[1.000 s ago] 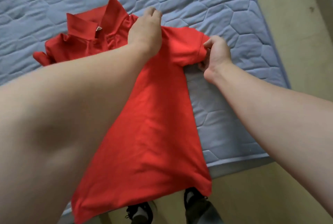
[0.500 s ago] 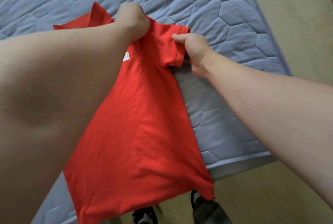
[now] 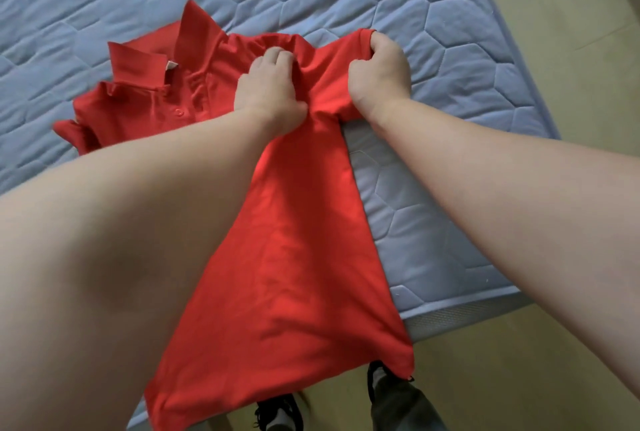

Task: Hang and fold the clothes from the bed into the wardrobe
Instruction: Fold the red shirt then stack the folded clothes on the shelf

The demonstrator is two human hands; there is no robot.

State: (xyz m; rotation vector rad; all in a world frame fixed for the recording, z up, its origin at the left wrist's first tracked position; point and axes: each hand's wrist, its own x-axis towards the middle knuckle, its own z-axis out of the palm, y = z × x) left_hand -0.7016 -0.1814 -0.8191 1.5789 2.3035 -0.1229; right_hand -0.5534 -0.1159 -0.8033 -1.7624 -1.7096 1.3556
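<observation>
Since half a second ago the left hand (image 3: 270,94) has dropped lower in the picture, and the collar (image 3: 149,63) and front placket, then mostly hidden behind the forearm, are in sight to its left.

Head view: the red polo shirt (image 3: 294,257) lies on the blue quilted mattress (image 3: 450,14), collar end away from the person. Its lower part runs toward the near edge, and the hem hangs over that edge above the floor (image 3: 554,378). The left hand sits on the shoulder area just right of the placket. Its fingers are curled into the fabric, which bunches in folds round the knuckles, so it is gripping the cloth. The right hand (image 3: 379,78) is just beside it on the short sleeve, fingers curled round the sleeve's open end and holding it out toward the right side of the bed. Both forearms reach in from the near corners, the left one covering much of the shirt's left half.

The collar stands up in two points, with a small pale label (image 3: 171,65) at its inner edge and a red button (image 3: 179,112) below on the placket. The far sleeve lies crumpled at the left (partly behind the left forearm). Below the hem, a dark shoe (image 3: 280,413) and a grey trouser leg (image 3: 398,403) show on the floor.
</observation>
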